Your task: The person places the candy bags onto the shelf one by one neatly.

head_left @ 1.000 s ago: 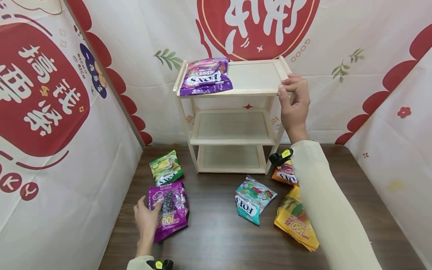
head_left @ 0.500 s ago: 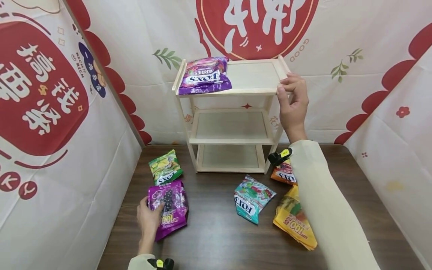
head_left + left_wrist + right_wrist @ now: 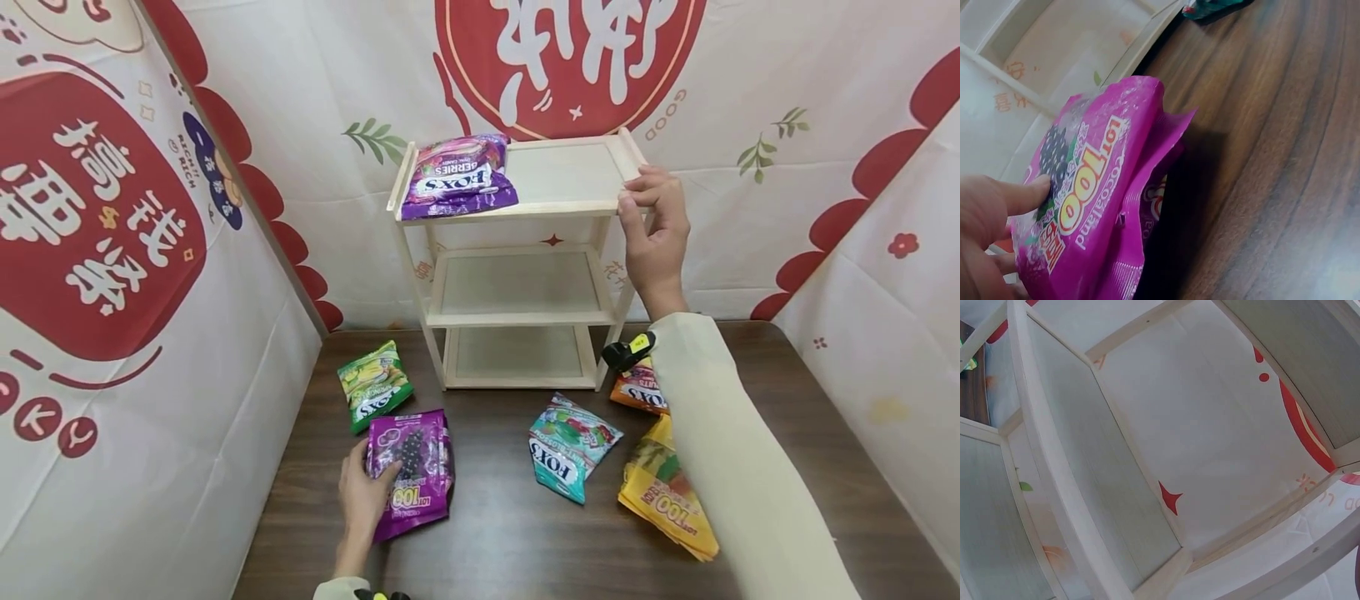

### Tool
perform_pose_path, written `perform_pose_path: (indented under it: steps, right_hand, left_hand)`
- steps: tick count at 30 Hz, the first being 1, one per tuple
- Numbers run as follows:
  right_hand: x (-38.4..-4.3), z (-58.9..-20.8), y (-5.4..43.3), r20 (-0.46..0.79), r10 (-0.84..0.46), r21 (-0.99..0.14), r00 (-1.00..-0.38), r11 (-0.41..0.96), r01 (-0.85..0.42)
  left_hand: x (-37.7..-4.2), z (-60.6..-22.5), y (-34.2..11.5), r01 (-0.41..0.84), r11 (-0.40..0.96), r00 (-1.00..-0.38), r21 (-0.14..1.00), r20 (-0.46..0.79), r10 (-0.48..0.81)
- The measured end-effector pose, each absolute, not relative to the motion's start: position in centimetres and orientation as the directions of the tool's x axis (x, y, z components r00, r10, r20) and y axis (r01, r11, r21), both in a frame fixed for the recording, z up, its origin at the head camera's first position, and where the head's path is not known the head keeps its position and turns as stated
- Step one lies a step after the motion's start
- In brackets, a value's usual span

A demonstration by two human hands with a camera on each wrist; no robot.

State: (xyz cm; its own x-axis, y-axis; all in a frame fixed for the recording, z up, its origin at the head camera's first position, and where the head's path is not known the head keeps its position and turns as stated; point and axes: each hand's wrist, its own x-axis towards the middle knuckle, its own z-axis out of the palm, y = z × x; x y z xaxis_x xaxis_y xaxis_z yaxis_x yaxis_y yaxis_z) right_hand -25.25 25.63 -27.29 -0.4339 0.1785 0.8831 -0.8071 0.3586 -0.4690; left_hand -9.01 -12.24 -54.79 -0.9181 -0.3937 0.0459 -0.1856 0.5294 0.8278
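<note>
My left hand point(image 3: 364, 502) grips a purple LOT 100 candy bag point(image 3: 420, 483) by its left side, thumb on the printed front. In the left wrist view that bag point(image 3: 1100, 169) is tilted up, its lower edge near or on the wood; contact is unclear. A three-tier cream wooden shelf point(image 3: 573, 171) stands at the back. Its top right corner is held by my right hand point(image 3: 658, 237), thumb at the front and fingers over the edge. The right wrist view looks into the shelf tiers point(image 3: 1094, 456) without showing the hand. A purple Fox's Berries bag point(image 3: 459, 177) lies on the top tier, left side.
On the dark wooden table point(image 3: 495, 542) lie a green Fox's bag point(image 3: 375, 385), a teal Fox's bag point(image 3: 570, 446) and a yellow LOT 100 bag point(image 3: 663, 500). An orange bag point(image 3: 637, 387) is partly behind my right sleeve. Printed white cloth walls point(image 3: 750, 233) surround the table.
My left hand has closed on the purple LOT 100 bag and moved it to the right, apart from the green bag's lower end. The right hand stays on the shelf corner.
</note>
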Motion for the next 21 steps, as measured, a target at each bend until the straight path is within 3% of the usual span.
perform_pose_path:
  steps: [6,13,21]
  right_hand:
    - [-25.39,-27.33,25.57,0.882,0.183,-0.471,-0.434,0.357,-0.806]
    - [-25.39,-27.41,25.62,0.883,0.182,-0.469,-0.433,0.348,-0.812]
    - [-25.35,-27.33,25.64,0.885,0.173,-0.465,-0.432,0.352,-0.812]
  left_hand:
    - [-9.02,-54.92,-12.17,-0.206,0.47,-0.934,0.858,-0.03,-0.355]
    - [-9.18,-54.99,-12.51,-0.323,0.292,-0.901,0.9,-0.199,-0.385]
    - [-9.45,-55.21,-12.24,-0.329,0.26,-0.911,0.908,-0.233,-0.34]
